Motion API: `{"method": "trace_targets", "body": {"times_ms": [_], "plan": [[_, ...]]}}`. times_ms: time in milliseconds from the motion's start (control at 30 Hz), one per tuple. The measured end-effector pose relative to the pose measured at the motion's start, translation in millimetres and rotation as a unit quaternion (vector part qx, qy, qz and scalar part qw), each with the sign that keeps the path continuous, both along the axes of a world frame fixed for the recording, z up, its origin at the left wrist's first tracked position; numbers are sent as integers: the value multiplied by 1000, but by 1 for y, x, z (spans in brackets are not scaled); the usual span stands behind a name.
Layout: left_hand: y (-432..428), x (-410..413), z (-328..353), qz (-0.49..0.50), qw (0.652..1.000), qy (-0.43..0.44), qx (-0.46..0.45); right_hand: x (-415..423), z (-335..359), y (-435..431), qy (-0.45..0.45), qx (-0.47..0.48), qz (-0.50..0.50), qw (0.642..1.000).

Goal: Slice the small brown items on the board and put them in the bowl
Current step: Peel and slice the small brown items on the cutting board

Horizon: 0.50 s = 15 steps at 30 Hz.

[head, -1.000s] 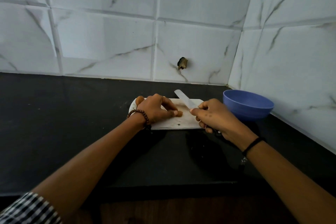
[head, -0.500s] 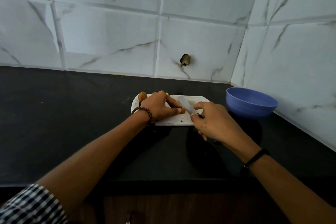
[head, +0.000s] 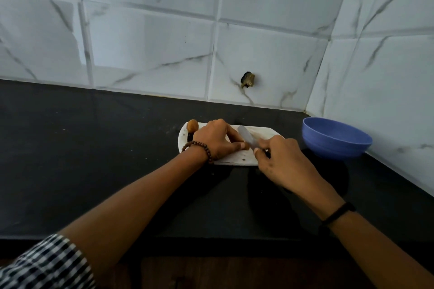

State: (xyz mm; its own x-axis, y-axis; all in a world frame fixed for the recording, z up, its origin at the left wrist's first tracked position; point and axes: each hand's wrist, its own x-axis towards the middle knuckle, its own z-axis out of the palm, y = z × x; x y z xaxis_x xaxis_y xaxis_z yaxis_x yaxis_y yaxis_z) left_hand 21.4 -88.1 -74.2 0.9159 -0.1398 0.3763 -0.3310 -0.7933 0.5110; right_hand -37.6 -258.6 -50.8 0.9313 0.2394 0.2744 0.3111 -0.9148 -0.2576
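A white cutting board [head: 236, 159] lies on a black counter [head: 94, 159] near the corner of a wall of marbled white tiles [head: 150, 42]; a blue bowl [head: 333, 149] stands on the counter just right of the board, apart from it, and what it holds cannot be seen from here; the left hand [head: 216, 141] rests on the middle of the board with its fingers curled down, pinching a small brown piece [head: 246, 146] between thumb and fingertips; the right hand [head: 279, 159] is wrapped round the handle of a knife [head: 246, 137], the handle hidden in the fist; the pale blade points away and leftward, its edge right at the pinched piece, though whether it has entered the piece cannot be told; a second, round brown item [head: 192, 125] sits on the board's far left corner; a beaded bracelet [head: 199, 147] circles the left wrist, a black band [head: 338, 213] the right; a checked sleeve [head: 47, 265] shows at the lower left; a dark hole [head: 247, 80] breaks one tile.
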Motion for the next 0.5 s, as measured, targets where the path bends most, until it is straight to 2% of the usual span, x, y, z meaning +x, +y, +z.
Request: {"method": "trace_targets", "body": {"times_ms": [367, 500], "plan": [[1, 8, -4, 3, 1000, -19, -4, 12, 1, 12, 1, -37, -44, 998], [1, 10, -7, -2, 1000, -18, -4, 7, 3, 19, 0, -59, -32, 998]]}}
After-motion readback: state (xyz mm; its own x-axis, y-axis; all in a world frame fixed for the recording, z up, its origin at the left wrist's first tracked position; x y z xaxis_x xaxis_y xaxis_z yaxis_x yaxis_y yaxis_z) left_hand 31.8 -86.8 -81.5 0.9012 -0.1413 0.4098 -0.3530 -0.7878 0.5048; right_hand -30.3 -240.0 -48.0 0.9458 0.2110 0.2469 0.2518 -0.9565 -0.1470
